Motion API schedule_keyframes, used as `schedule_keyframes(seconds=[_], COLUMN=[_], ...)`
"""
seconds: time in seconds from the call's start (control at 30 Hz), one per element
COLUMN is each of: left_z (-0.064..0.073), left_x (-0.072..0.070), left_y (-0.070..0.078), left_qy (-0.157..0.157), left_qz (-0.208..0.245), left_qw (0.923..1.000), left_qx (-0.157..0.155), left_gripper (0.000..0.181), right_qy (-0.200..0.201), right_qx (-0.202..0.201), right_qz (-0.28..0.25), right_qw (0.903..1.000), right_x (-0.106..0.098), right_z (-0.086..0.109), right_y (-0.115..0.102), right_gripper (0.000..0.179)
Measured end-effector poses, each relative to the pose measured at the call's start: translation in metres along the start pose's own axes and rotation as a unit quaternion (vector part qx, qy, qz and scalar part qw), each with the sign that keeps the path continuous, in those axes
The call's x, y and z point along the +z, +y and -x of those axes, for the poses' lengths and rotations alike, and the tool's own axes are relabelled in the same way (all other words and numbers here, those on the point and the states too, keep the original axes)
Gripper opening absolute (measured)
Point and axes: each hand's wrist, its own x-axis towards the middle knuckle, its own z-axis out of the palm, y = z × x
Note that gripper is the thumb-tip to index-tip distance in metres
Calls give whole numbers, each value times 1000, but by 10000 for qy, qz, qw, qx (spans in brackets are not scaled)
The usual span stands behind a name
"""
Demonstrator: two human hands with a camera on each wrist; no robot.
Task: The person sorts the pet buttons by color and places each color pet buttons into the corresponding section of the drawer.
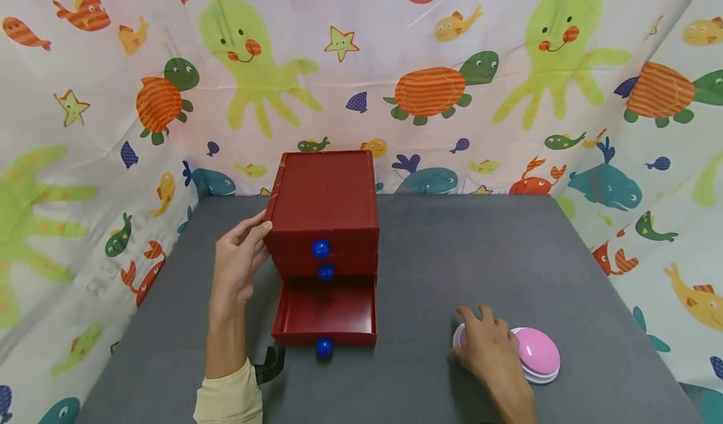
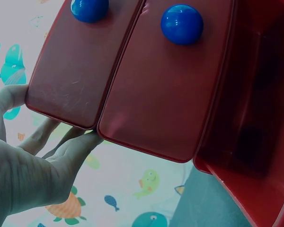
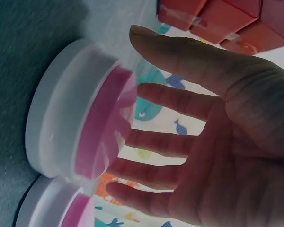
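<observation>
A red drawer unit with blue ball knobs stands left of centre on the table. Its bottom drawer is pulled out, showing the red floor inside; the two upper drawers are pushed in. My left hand rests against the unit's left side, thumb at the upper front corner and fingers along the side. On the right, my right hand is over one round white item with a pink top, fingers spread around its top and nearly straight. A second pink-topped round item sits directly beside it.
Grey cloth covers the table. A white curtain printed with sea animals rises behind and on both sides. Near my left wrist, a black strap piece sticks out beside the open drawer.
</observation>
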Motion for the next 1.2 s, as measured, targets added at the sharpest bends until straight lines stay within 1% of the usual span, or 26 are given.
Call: schedule_keyframes(seconds=[0.1,0.2,0.27,0.47,0.7,0.83,1.0,1.1,1.2], left_z=[-1,1,2,1,0,0,4,4,2], left_x=[4,6,4,3,2,2,0,0,3], left_y=[2,1,1,-1,1,3,2,1,0], left_qy=[5,81,117,67,50,72,207,157,71], left_qz=[-12,-42,-61,-92,98,125,31,4,23], left_qw=[10000,10000,9999,9999,9999,9999,9998,9999,9999], left_qx=[20,-27,-79,-102,-19,12,-38,-59,-68], left_gripper=[49,49,49,49,49,49,49,50,50], right_qy=[-50,-127,-164,-189,-277,-184,138,264,283], right_qx=[26,20,24,60,39,47,-146,-199,-174], right_qz=[-14,-26,-11,-58,-73,-112,-221,-252,-268], right_qw=[10000,9999,9999,9998,9996,9998,9996,9991,9991], right_x=[0,0,2,3,3,4,6,6,7], right_z=[0,1,0,1,-2,-1,3,5,6], right_y=[8,13,12,11,11,10,10,12,14], right_gripper=[70,67,66,63,62,58,51,49,49])
